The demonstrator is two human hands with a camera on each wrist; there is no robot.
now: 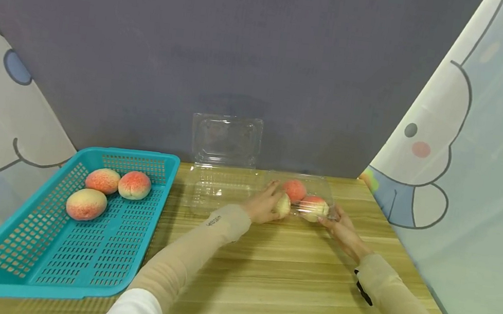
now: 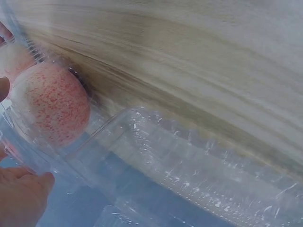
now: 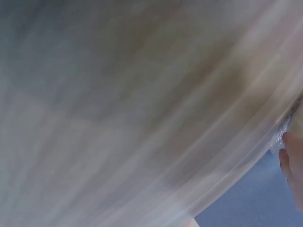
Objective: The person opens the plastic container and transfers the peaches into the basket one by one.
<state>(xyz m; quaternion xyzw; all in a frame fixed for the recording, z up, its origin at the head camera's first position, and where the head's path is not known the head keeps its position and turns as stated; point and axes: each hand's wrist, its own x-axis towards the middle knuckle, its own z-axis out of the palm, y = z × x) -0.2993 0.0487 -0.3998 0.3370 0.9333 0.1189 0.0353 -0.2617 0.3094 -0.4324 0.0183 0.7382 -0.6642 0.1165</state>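
Observation:
A clear plastic clamshell box lies toward the back of the table, with three peaches inside. One red peach is at the back, a yellow-and-red peach at the front right, and a pale peach by the left end. My left hand holds the box's left end, thumb and fingers on opposite sides of it in the left wrist view. At the right front corner, my right hand pinches the box's edge. The right wrist view is blurred and catches only a few fingertips at its edge.
A second clear clamshell box stands open just left of the held one, its lid upright before the grey wall. On the left, a teal basket holds three peaches. Printed curtains hang at both sides.

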